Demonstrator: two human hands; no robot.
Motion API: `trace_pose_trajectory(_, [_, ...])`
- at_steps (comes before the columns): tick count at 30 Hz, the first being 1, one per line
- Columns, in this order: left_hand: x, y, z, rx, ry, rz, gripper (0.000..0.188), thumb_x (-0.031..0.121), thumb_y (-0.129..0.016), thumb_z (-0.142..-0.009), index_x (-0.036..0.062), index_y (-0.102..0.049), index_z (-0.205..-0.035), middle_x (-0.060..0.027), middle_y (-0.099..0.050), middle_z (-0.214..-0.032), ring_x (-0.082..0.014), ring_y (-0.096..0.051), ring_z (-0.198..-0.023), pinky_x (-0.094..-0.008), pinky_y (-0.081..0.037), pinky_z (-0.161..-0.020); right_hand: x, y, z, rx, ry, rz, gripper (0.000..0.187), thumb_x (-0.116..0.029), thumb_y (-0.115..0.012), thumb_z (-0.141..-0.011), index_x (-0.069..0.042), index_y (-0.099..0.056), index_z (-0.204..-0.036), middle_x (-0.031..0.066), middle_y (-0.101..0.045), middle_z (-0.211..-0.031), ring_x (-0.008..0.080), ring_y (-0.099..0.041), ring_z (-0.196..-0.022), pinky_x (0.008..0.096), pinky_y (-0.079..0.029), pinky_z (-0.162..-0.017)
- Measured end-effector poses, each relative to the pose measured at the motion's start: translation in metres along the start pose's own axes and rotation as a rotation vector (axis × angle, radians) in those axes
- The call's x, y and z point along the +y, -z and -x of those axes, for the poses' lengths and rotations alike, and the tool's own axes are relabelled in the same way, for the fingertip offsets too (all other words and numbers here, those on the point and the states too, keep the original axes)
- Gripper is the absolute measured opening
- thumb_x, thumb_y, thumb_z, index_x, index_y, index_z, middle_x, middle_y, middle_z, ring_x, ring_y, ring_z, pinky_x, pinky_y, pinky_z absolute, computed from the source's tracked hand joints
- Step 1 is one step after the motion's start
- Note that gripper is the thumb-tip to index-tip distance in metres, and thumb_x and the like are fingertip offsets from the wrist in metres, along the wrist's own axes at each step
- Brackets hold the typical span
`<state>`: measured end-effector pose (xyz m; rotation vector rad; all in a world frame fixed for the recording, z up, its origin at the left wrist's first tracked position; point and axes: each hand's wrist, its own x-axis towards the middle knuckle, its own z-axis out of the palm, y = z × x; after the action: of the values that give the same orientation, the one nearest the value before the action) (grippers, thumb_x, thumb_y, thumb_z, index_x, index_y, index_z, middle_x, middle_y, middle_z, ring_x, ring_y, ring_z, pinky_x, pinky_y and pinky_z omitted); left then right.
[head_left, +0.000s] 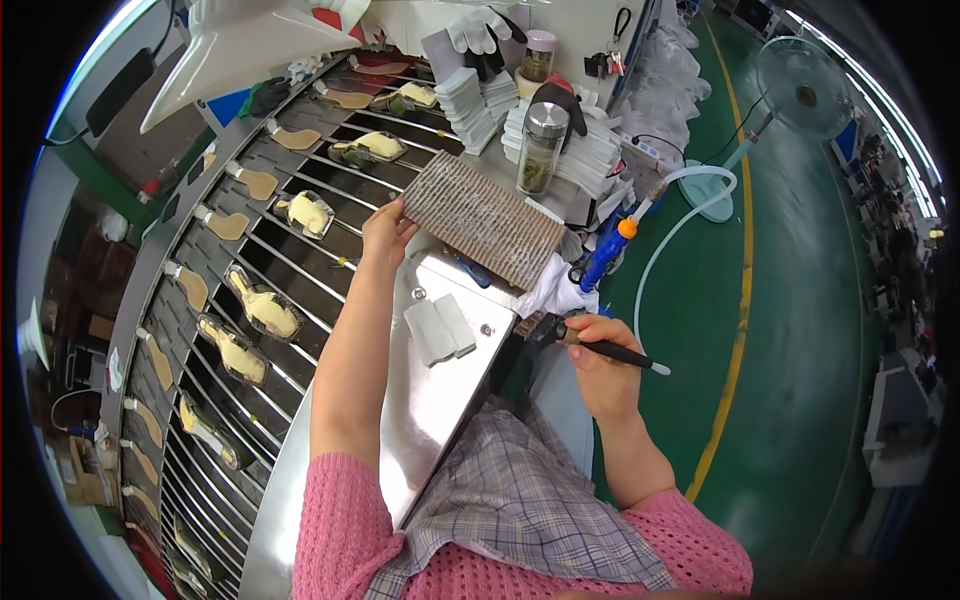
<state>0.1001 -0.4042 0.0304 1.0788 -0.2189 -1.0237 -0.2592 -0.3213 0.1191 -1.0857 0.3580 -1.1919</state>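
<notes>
At its left corner, a rectangular brown-grey ribbed board (485,220) is gripped by my left hand (387,238), with some fingers hidden behind it. The board tilts above the far end of the metal ledge (400,410). Lower and to the right, my right hand (603,362) is closed around a black-handled brush (622,353), whose head points left, below the board and apart from it. Two small grey-white folded cloths or pads (440,330) lie on the ledge between my arms.
Left of the ledge, a conveyor of metal rods (290,352) carries shoe uppers (264,305) and tan sole-shaped pieces (226,222). Behind the board stand a glass bottle (541,150) and stacked white cloths (468,105). A blue air nozzle (605,258) with a white hose sits right; a fan (803,92) stands beyond.
</notes>
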Motion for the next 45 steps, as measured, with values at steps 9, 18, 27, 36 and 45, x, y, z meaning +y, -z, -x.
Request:
trace_pose_trajectory(9, [0.035,0.033,0.065,0.061,-0.441,-0.372,0.024,0.014,-0.064,-0.094,-0.0055,-0.069,-0.107,-0.0111,-0.072,-0.093,-0.0125,-0.067,-0.080,-0.0225,-0.052,-0.075,0.015,-0.009,-0.007,-0.008,-0.007,-0.262,0.021,0.014,-0.060,-0.084,-0.006,-0.060,-0.091,0.0119,-0.059,-0.122,0.0236,-0.062,-0.107,0.0407,-0.050,-0.101])
trace_pose_trajectory(18, [0.046,0.173,0.126,0.462,-0.692,-1.451,0.035,0.028,-0.070,-0.087,0.0019,-0.067,-0.110,-0.0145,-0.063,-0.112,-0.0245,-0.058,-0.102,-0.0353,-0.045,-0.087,0.027,-0.046,-0.010,0.048,-0.159,-0.340,0.020,0.012,-0.058,-0.085,-0.004,-0.059,-0.095,0.0152,-0.058,-0.120,0.0266,-0.062,-0.106,0.0433,-0.050,-0.100])
trace_pose_trajectory(27, [0.050,0.233,0.123,0.363,-0.641,-2.183,0.080,0.020,-0.072,-0.078,0.0071,-0.034,-0.148,-0.0153,-0.034,-0.153,-0.0302,-0.029,-0.143,-0.0491,-0.020,-0.118,0.049,-0.057,0.000,-0.004,-0.280,-0.103,0.017,0.009,-0.059,-0.087,-0.001,-0.058,-0.101,0.0163,-0.058,-0.115,0.0254,-0.063,-0.102,0.0404,-0.054,-0.091])
trace_pose_trajectory(36, [0.114,0.233,0.129,0.247,-1.000,-1.806,0.061,0.014,-0.075,-0.075,0.0048,-0.054,-0.131,-0.0188,-0.057,-0.130,-0.0346,-0.056,-0.119,-0.0421,-0.043,-0.103,0.053,-0.070,-0.001,-0.140,-0.419,0.078,0.019,0.006,-0.063,-0.086,0.007,-0.062,-0.105,0.0212,-0.064,-0.111,0.0253,-0.066,-0.096,0.0374,-0.058,-0.086])
trace_pose_trajectory(45, [0.041,0.208,0.094,1.025,-0.758,-0.540,0.106,0.044,-0.085,-0.070,-0.0104,-0.027,-0.140,-0.0221,-0.051,-0.128,-0.0325,-0.052,-0.119,-0.0398,-0.039,-0.103,0.053,-0.079,-0.009,-0.199,-0.402,0.141,0.019,0.007,-0.065,-0.085,0.007,-0.062,-0.103,0.0206,-0.068,-0.102,0.0242,-0.069,-0.088,0.0340,-0.058,-0.085])
